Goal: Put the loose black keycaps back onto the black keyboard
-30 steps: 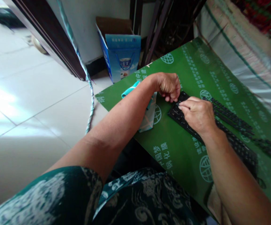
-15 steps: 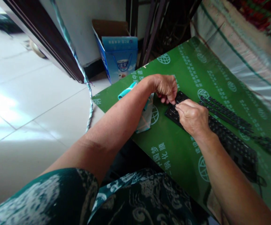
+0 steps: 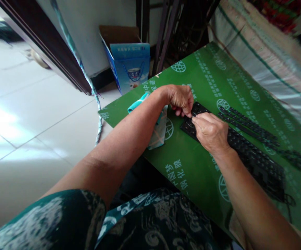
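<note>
A black keyboard [image 3: 256,161] lies slantwise on the green board [image 3: 192,173]. Over its far left end, my left hand [image 3: 181,100] bends down with the fingers closed in a pinch. My right hand [image 3: 210,132] meets it there, thumb and forefinger pressed together, fingertips almost touching those of the left. Whatever sits between the fingertips is too small and covered to make out. Beyond the keyboard, loose black keycaps [image 3: 251,125] are laid out in rows, with a looser cluster of them [image 3: 294,159] to the right.
A checked cloth [image 3: 157,135] with a turquoise part [image 3: 138,103] lies partly under my left forearm. On the floor past the board's edge stands an open blue carton [image 3: 132,67]. A wrapped cord [image 3: 88,76] hangs at the left. Fabric-covered bedding [image 3: 265,59] borders the board at right.
The whole view has shifted slightly, so everything sits a little further left. Both hands stay pinched together at the same end of the keyboard.
</note>
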The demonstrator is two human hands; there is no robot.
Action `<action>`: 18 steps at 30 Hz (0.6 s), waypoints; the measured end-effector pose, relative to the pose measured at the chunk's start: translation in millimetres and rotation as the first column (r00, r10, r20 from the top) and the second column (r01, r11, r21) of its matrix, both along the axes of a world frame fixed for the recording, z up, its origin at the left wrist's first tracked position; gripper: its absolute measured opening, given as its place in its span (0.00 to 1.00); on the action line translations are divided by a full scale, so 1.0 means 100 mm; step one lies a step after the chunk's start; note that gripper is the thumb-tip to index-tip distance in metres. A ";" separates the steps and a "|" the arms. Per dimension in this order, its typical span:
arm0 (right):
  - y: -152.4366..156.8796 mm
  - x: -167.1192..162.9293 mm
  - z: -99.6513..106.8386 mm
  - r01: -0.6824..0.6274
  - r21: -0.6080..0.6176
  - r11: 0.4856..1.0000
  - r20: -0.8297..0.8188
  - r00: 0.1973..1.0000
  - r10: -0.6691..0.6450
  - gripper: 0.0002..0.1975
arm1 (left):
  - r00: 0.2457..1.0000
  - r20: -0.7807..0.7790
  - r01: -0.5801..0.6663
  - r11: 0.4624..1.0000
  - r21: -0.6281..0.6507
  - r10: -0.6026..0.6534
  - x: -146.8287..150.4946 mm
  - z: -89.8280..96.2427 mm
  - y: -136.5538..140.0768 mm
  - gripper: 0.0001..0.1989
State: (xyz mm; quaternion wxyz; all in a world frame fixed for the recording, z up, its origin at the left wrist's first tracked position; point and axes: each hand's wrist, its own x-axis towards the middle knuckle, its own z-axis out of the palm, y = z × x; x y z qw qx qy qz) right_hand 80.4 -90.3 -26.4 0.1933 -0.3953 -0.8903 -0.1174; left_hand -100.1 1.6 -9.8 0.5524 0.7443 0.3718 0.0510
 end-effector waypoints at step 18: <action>-0.01 0.01 -0.01 -0.014 0.054 0.998 0.090 0.996 0.010 0.14 | 1.000 -0.026 0.008 1.000 0.021 -0.007 0.00 -0.01 0.00 0.12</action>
